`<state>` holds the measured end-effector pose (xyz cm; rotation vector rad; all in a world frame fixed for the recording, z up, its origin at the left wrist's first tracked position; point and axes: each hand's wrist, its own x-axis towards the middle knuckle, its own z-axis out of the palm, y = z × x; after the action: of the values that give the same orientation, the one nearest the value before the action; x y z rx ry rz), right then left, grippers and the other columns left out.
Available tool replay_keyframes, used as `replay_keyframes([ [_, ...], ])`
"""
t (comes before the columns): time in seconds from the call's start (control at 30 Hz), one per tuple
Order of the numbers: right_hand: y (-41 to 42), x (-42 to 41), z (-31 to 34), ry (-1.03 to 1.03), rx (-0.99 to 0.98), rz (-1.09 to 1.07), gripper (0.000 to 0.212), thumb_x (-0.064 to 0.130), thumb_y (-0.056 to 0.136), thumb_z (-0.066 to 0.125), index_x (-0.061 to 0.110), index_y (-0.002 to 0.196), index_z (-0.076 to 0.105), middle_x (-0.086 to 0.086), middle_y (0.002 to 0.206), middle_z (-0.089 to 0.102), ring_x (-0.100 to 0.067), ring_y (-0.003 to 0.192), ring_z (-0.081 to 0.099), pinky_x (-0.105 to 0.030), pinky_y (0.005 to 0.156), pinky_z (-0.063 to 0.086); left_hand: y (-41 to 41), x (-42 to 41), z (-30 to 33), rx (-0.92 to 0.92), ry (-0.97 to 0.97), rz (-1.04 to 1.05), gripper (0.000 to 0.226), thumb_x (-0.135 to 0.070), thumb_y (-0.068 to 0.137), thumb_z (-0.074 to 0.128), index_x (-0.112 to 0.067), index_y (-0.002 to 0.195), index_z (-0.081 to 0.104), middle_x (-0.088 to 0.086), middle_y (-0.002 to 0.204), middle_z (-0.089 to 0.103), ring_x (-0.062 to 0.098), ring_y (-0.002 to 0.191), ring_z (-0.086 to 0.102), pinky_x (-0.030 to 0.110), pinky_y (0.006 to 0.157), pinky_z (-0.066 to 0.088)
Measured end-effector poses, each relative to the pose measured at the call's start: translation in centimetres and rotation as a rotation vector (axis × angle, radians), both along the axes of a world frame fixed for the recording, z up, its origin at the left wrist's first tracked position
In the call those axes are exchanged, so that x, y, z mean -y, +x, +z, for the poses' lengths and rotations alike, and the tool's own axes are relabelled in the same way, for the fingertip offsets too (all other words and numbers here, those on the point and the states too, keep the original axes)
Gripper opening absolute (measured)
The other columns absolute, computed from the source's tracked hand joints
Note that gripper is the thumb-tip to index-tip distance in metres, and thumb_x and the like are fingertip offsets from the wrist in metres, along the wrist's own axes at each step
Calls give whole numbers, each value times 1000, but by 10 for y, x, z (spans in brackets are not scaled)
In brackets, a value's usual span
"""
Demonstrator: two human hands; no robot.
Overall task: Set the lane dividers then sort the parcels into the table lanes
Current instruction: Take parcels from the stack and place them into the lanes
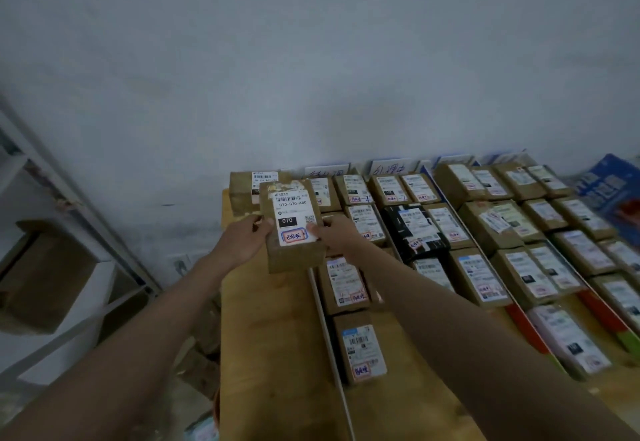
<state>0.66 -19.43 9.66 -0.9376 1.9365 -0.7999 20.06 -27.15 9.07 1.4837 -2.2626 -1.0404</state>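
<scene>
Held up over the far left of the wooden table [277,336]: a brown cardboard parcel [292,229], tilted, label facing the camera, printed "070-070-A80" with a black "070" block and a red-and-blue stamp below. Behind it, at the table's far left corner, another brown parcel [247,191], partly covered by the held one. Bare wood below and toward the camera in this leftmost lane, open down to the near edge. Bounded on the right by a thin white lane divider [329,329] running from far to near. Left table edge dropping off beside a white metal shelf rack [69,232] carrying a brown carton [45,281].

Left hand [244,238] gripping the parcel's left edge, fingers curled round it, thumb on the front. Right hand [334,232] gripping the right edge, thumb pressed on the label, the other fingers hidden behind the box.

Right of the divider, rows of labelled parcels packed close, among them a black-wrapped parcel [414,229] and a near parcel with a blue-topped label [362,350]. Further dividers between the right-hand lanes only partly visible under parcels. Handwritten lane cards [389,166] upright at the wall, lower halves cut off by boxes, writing hard to read. Blue printed box [614,191] at the right frame edge, cropped. Most labels blurred. Grey wall [311,59] behind.
</scene>
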Motion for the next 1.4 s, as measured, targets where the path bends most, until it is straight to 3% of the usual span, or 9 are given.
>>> replay_keyframes([
  [0.1,-12,-22,12,-38,-32,-66,34,31,93,64,-1,103,69,-16,102,73,-30,96,71,-43,88,58,1,-15,10,101,-148,-59,53,-50,104,31,-20,145,46,8,144,52,28,128,51,40,99,44],
  [0.17,-20,-36,17,-53,-28,-112,33,31,92,66,0,101,68,-15,101,73,-30,94,72,-47,86,59,1,-25,15,183,-251,-91,49,-44,105,31,-19,143,47,9,144,52,29,128,50,41,97,44],
  [0.37,-48,-85,26,-35,-38,-207,32,32,92,66,3,104,67,-8,100,71,-21,90,69,-38,81,60,-21,-53,21,373,-435,-170,50,-43,104,33,-13,139,52,7,149,45,29,132,46,42,106,38],
  [0.43,-55,-105,23,-20,-37,-241,31,32,92,66,4,106,66,-6,98,69,-19,88,68,-33,75,59,-33,-66,19,400,-454,-201,47,-42,104,33,-14,136,54,9,146,48,29,132,47,43,107,37],
  [0.8,-102,-231,5,24,-54,-275,39,38,90,66,6,113,65,-6,108,71,-21,98,69,-41,88,58,-87,-176,6,472,-462,-312,51,-46,104,25,-17,135,54,6,144,49,26,129,48,40,108,36],
  [0.93,-126,-286,5,10,-40,-308,31,32,93,65,5,107,66,-7,103,72,-17,87,69,-31,75,60,-110,-228,2,487,-425,-288,53,-47,104,27,-17,144,46,5,150,44,24,136,43,40,113,32],
  [1.17,-175,-397,10,1,-10,-352,31,31,94,64,8,115,66,-4,104,71,-17,90,69,-30,73,59,-170,-331,-2,446,-430,-351,48,-46,104,29,-18,135,54,5,139,52,26,127,49,40,108,37],
  [1.3,-210,-456,14,15,-69,-382,32,34,94,62,10,114,65,-2,99,69,-14,84,65,-24,61,51,-211,-382,-5,434,-452,-398,49,-45,104,29,-17,134,54,5,138,52,26,127,49,41,110,35],
  [1.4,-241,-492,11,17,-53,-425,29,35,94,62,9,105,67,-3,92,70,-15,82,67,-30,69,57,-243,-409,-1,437,-465,-433,53,-47,104,28,-15,141,49,6,144,49,26,132,45,41,113,32],
])
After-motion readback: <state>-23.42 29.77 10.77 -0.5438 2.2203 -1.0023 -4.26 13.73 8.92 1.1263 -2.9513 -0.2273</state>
